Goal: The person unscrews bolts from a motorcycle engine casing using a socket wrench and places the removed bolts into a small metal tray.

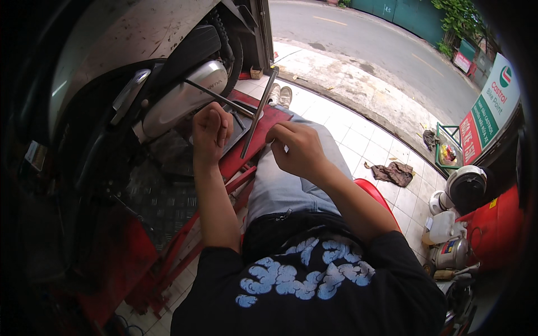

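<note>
Left hand [213, 133] curled, right hand [297, 148] pinched; can't tell if either grip holds anything. T-shaped wrench [258, 115] between them, over red counter [276, 116]; stray bump could knock it off.

Lettering stands on a tall white, green and red signboard [491, 109] and a smooth silver motorcycle casing [178, 103].

White floor tiles [353, 137] give onto pale pavement [347, 83] — beyond, a grey road [370, 39] and green gate [402, 18] in daylight.
</note>
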The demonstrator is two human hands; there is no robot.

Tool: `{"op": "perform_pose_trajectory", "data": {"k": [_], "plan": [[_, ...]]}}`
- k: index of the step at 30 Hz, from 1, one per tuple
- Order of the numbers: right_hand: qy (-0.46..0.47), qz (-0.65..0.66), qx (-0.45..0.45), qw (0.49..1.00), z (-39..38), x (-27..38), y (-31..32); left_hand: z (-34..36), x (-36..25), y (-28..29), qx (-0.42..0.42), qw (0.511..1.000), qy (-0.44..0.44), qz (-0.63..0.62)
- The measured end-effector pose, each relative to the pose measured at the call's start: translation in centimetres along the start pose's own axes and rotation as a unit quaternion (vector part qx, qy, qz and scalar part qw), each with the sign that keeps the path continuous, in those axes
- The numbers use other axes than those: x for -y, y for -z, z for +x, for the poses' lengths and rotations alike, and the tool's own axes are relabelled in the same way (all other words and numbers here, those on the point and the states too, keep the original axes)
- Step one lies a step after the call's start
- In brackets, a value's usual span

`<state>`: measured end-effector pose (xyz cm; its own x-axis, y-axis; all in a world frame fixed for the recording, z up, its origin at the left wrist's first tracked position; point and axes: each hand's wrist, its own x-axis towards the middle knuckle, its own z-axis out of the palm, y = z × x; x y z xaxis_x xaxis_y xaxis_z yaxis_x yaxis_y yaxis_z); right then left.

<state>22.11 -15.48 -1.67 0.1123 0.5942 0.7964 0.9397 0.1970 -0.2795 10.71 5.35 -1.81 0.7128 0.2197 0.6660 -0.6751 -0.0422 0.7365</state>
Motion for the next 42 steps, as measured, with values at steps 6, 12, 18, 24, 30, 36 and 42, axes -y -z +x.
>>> {"op": "perform_pose_trajectory", "data": {"k": [6, 12, 18, 24, 30, 36, 42], "plan": [[0.065, -0.139, -0.02, 0.988, 3.3, 0.0, 2.5, -0.8, -2.3, -0.5, 0.053, 0.918, 0.251, 0.302], [-0.042, -0.192, 0.064, 0.978, 3.6, -2.1, 2.3, -0.8, -2.1, 0.4, 0.122, 0.888, 0.348, 0.274], [-0.056, -0.172, 0.036, 0.983, 3.1, -2.8, 1.8, -1.0, -1.5, 0.7, 0.125, 0.898, 0.308, 0.29], [-0.189, -0.069, 0.087, 0.976, 1.2, -4.0, -0.5, -0.9, -1.2, 0.7, 0.081, 0.979, 0.111, 0.147], [-0.153, 0.109, 0.145, 0.971, -1.5, -3.2, -3.2, 0.3, -0.9, -2.6, 0.089, 0.994, 0.067, 0.005], [-0.127, 0.277, 0.2, 0.931, -1.3, -1.5, -2.5, 0.8, 0.4, -4.0, 0.096, 0.978, 0.102, -0.153], [-0.139, 0.274, 0.198, 0.931, -1.3, -1.3, -2.4, 1.0, 0.6, -3.7, 0.108, 0.982, 0.082, -0.135]]}}
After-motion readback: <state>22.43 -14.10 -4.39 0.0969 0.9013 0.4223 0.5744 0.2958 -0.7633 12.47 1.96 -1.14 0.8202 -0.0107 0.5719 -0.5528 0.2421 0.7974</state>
